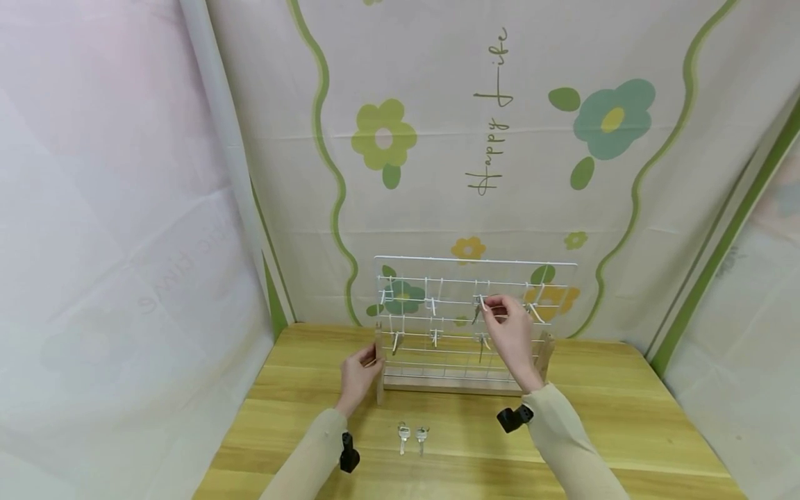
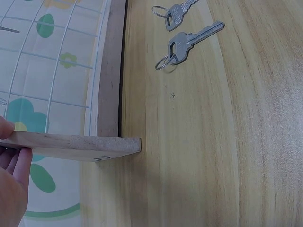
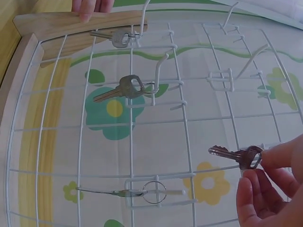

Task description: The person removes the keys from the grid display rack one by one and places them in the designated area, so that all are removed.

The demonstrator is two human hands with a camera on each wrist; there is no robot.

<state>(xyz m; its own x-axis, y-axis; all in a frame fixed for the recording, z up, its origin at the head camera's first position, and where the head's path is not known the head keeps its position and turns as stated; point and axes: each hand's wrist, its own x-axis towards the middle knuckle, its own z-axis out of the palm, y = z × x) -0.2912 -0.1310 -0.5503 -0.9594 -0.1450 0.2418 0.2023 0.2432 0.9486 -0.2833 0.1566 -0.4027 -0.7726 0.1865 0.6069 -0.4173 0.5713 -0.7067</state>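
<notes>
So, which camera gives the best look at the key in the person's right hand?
The right wrist view: there the key looks large, its notched blade pointing away from the right hand. The head view shows it small and thin; the left wrist view doesn't show it.

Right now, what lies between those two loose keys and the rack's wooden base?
Only bare tabletop; the head and left wrist views show it.

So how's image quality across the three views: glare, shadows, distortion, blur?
Head: soft light, left-hand cloth washed out, loose keys too small to read their teeth. Left wrist: whitish sheen on the tabletop at right, soft shadow beside the wooden end post. Right wrist: hazy, wire grid looks bowed, probably lens distortion; no obvious motion blur on the key in the right hand.
</notes>
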